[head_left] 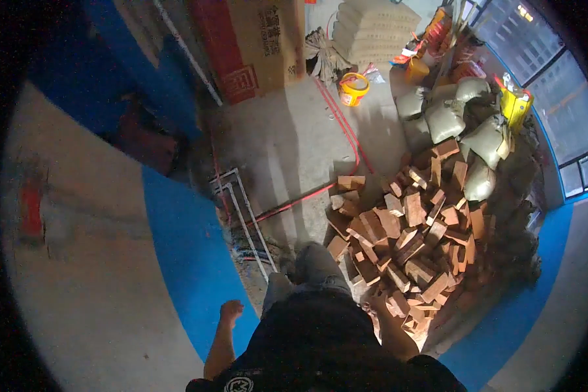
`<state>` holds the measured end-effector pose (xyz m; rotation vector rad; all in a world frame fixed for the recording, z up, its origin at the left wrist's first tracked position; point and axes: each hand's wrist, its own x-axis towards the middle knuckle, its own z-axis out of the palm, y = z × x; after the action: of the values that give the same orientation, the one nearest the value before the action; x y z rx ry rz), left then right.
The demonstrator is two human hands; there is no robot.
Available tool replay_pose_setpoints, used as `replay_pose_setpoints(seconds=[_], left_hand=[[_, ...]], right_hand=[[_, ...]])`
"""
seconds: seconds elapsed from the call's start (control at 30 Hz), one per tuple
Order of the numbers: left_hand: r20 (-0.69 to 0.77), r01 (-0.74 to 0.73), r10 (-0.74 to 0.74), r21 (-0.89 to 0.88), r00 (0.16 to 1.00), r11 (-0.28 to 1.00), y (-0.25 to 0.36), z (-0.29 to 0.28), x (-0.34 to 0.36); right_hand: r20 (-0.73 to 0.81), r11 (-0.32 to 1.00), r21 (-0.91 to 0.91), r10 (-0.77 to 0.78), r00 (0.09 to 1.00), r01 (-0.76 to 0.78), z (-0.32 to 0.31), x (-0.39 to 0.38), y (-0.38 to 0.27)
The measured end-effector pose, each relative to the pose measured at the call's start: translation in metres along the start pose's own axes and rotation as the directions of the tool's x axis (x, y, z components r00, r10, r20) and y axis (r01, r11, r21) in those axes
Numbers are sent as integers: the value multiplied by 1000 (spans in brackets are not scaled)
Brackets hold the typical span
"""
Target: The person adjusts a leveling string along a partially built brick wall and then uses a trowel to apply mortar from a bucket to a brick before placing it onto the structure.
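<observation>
My left hand (231,310) is curled into a fist beside my body, in front of the blue band on the left wall, and nothing shows in it. On the other side my right hand (375,304) hangs low at the near left edge of a heap of reddish-brown bricks (413,208). Its fingers are dim and blend with the bricks behind, so I cannot make out whether they touch or grip one. The bricks lie jumbled at all angles, some upright, some flat.
White pipes (249,228) and a red hose (294,199) run along the concrete floor. Filled sacks (445,120) lie behind the bricks, by the window. Farther back stand a yellow bucket (353,89), stacked bags (375,32) and a tall cardboard box (277,46).
</observation>
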<state>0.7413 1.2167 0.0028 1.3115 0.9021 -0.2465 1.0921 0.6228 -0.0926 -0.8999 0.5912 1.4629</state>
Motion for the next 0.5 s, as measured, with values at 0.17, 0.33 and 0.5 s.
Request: replay_pose_setpoints(seconds=[0.17,0.33,0.5], left_hand=[[-299,256,-367,-352,881,900,95,-59,10],[-146,301,-367,-343,919,890,109,-61,85],[-67,381,-420,-311,905,871,170,-75,146]], right_hand=[[-263,812,-581,-261,929,63,210,58,-57],[-228,792,-599,-310,923,118,260,146,-194],[-276,889,-414,-328,903,196,310,191,-333]])
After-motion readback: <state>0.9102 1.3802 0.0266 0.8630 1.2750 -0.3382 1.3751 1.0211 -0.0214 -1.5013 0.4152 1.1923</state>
